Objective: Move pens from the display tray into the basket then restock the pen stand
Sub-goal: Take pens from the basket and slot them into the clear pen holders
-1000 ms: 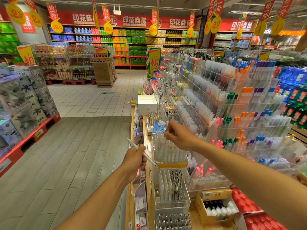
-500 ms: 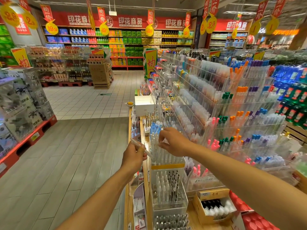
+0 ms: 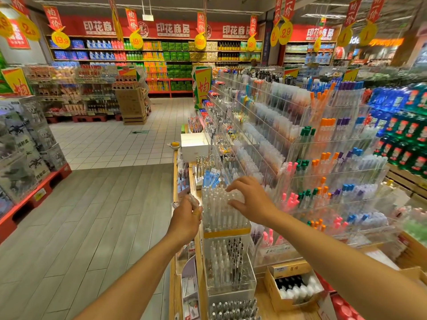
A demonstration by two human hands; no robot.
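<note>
Supermarket aisle: grey plank floor [image 3: 97, 218], white tile beyond, red price banners overhead. Wooden counter [image 3: 268, 303] carries a clear acrylic pen stand [image 3: 221, 215] packed with upright translucent white pens. Left hand [image 3: 186, 219] grips one clear pen [image 3: 193, 200] just beside the stand. Right hand [image 3: 251, 199], fingers spread and relaxed, hovers over the pen tops.

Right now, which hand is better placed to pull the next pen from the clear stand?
Right. The right hand hovers spread over the pen tops in the clear stand, holding nothing. The left hand sits beside the stand, already gripping a pen.
</note>
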